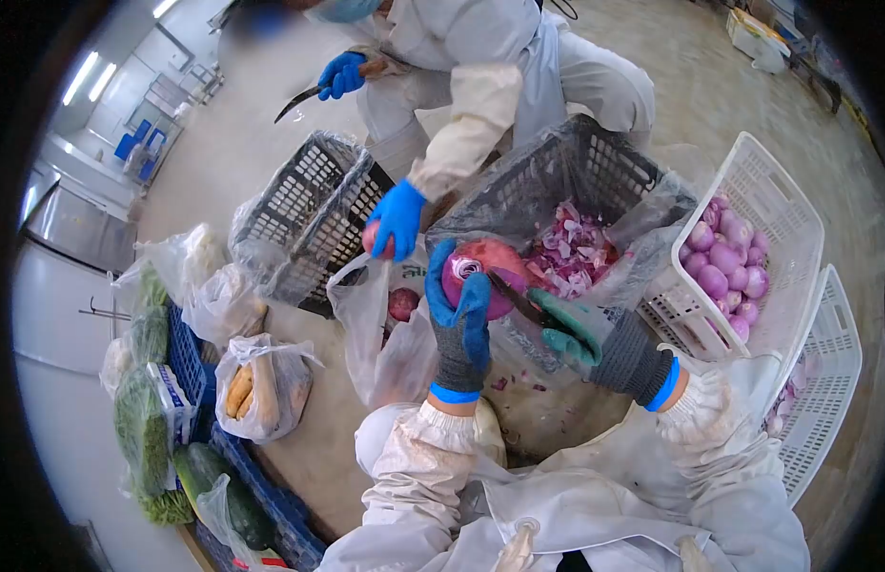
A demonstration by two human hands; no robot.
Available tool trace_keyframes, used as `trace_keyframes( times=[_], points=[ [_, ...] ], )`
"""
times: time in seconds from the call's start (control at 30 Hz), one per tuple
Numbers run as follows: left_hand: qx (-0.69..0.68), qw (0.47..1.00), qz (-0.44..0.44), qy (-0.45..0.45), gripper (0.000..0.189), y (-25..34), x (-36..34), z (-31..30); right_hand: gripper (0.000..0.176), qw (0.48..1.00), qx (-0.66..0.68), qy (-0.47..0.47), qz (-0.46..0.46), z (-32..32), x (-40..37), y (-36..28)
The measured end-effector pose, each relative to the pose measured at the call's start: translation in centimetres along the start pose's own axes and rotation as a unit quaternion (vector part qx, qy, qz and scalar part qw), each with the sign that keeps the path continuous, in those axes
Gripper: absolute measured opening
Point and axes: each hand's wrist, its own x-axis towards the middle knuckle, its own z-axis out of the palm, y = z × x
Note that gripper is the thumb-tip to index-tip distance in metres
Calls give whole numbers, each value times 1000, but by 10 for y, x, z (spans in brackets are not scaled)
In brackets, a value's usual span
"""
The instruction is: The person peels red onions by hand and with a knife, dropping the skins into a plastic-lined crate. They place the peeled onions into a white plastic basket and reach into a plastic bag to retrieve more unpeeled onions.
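left hand [459,329], gloved, closed around red onion [495,265], held up over the near edge of black crate [595,153]. right hand [576,334] gripping knife [512,294], blade against the onion's lower right side. peel scraps [571,253] inside crate. white basket [776,205] to the right holds peeled onions [723,267]. co-worker's blue-gloved hand [397,217] just left, clasping another onion.
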Motion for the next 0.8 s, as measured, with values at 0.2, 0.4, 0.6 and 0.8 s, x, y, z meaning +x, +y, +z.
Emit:
trace_keyframes(
  times=[0.2,0.4,0.6,0.8],
  points=[
    [9,999,34,8,60,-4,0,-2,45,999,-14,40,1,3,1,1],
    [55,998,28,27,63,-1,-1,-1,45,1000,-17,25,10,1,-1,-1],
    [73,995,49,43,55,2,-2,5,42,1000,-9,12,26,5,-3,-4],
    [52,997,41,46,55,2,-3,6,43,999,-23,2,35,3,-3,-5]
  ],
)
